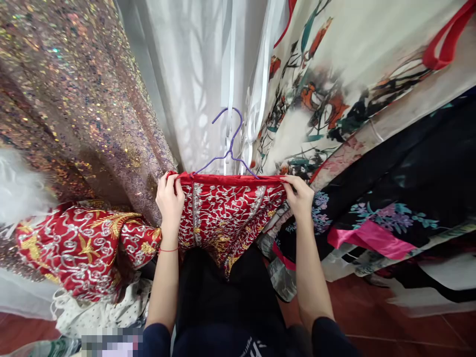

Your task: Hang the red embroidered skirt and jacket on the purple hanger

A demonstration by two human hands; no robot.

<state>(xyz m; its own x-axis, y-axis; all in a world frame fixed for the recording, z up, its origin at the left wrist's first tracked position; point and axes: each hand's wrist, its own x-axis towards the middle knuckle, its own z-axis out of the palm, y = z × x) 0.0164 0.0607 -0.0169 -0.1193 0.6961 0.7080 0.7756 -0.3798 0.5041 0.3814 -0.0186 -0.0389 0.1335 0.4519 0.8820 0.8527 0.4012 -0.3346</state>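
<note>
A red skirt [226, 210] with silver and gold embroidery hangs spread in front of me, its plain red waistband stretched between my hands. At the left end of the band, my left hand [170, 198] has its fingers closed on the fabric. The other end is pinched by my right hand [298, 195] between thumb and fingers. Behind the waistband a purple wire hanger [231, 148] rises, its hook free in front of white cloth. The hanger's lower part is hidden by the skirt.
A matching red embroidered garment [82, 250] lies at left, above polka-dot cloth [104, 307]. Sequined fabric [74, 89] hangs behind it. White fabric [186, 74], a floral-printed garment [334, 74] and a black embroidered garment [401, 173] hang behind and to the right. The floor [364, 312] is reddish tile.
</note>
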